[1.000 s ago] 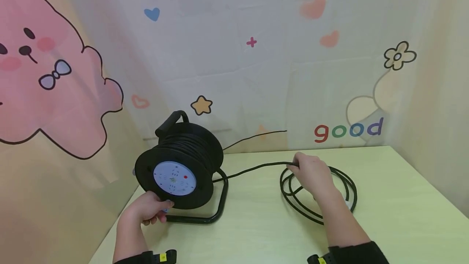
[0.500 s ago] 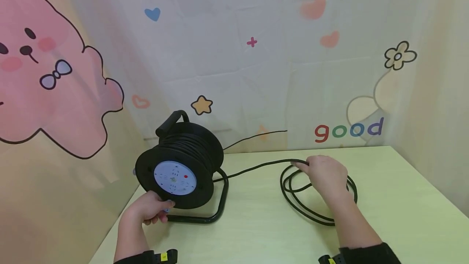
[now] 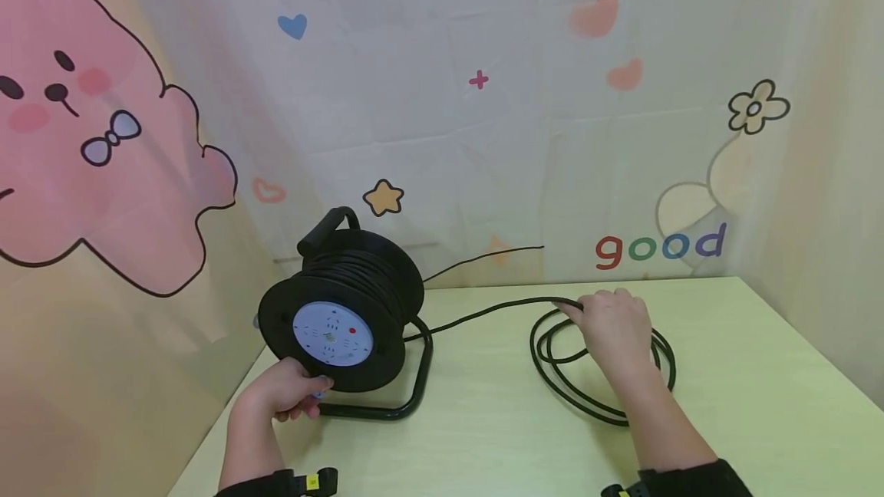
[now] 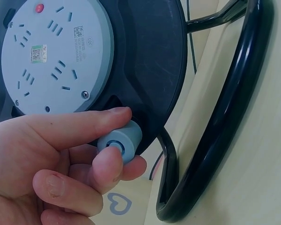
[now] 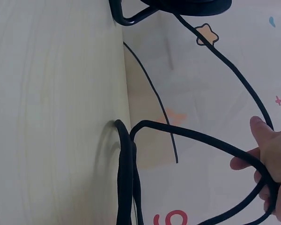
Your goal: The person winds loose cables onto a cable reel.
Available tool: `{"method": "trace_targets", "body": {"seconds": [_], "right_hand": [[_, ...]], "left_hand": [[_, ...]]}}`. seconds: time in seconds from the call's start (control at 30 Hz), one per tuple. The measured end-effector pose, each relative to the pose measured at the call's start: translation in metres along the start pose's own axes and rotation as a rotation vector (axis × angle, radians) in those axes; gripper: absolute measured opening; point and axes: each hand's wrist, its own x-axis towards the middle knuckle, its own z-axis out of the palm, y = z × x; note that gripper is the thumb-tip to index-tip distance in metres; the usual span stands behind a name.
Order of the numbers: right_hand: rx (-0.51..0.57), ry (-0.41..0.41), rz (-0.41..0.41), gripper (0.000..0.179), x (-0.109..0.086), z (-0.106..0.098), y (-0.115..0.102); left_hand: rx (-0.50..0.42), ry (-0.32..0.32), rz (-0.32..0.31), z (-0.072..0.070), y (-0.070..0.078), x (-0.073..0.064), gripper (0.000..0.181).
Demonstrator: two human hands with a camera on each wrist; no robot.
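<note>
A black cable reel (image 3: 341, 294) with a pale blue socket panel (image 3: 331, 332) stands on a tubular black frame (image 4: 225, 117) at the left of the table. My left hand (image 3: 279, 390) pinches the reel's grey-blue winding knob (image 4: 133, 133) between thumb and fingers, low on the front flange. From the reel's right side a black cable (image 3: 497, 307) runs across to my right hand (image 3: 615, 328), which grips it with the thumb on the near side of the reel. Under that hand lies a loose coil of the same cable (image 3: 532, 343), partly covered by the forearm.
The pale wooden table (image 3: 476, 436) reaches back to a printed cloth (image 3: 428, 98) with hearts, a star and the word "good". A thin dark line (image 3: 483, 255) shows on the cloth behind the reel. Patterned cloth also borders both sides.
My right hand has moved to the right, with more cable now stretching between it and the reel. My left hand stays on the knob, and the reel looks unturned.
</note>
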Motion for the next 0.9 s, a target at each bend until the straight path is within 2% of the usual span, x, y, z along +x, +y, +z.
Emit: {"method": "trace_targets", "body": {"seconds": [0.1,0.3,0.5,0.67,0.8,0.9], "right_hand": [[-0.02,0.021,-0.001,0.041,0.0,0.001,-0.002],[0.086,-0.058,0.065,0.042,-0.004,-0.003,-0.003],[0.107,-0.107,0.057,0.042,-0.004,-0.006,-0.004],[0.232,-0.16,0.11,0.035,-0.005,-0.006,-0.004],[0.333,-0.107,0.183,0.023,-0.002,-0.004,0.0],[0.341,-0.032,0.218,0.038,-0.001,-0.005,0.009]], "left_hand": [[0.005,0.001,0.005,0.001,-0.001,0.0,0.036],[0.006,-0.003,0.001,0.002,-0.001,0.0,0.036],[-0.004,-0.009,-0.001,0.002,0.001,-0.001,0.039],[-0.026,-0.027,-0.011,0.003,0.002,-0.002,0.039],[-0.024,-0.041,0.003,0.004,0.004,0.0,0.04],[-0.005,-0.033,0.01,0.003,0.003,0.001,0.04]]}}
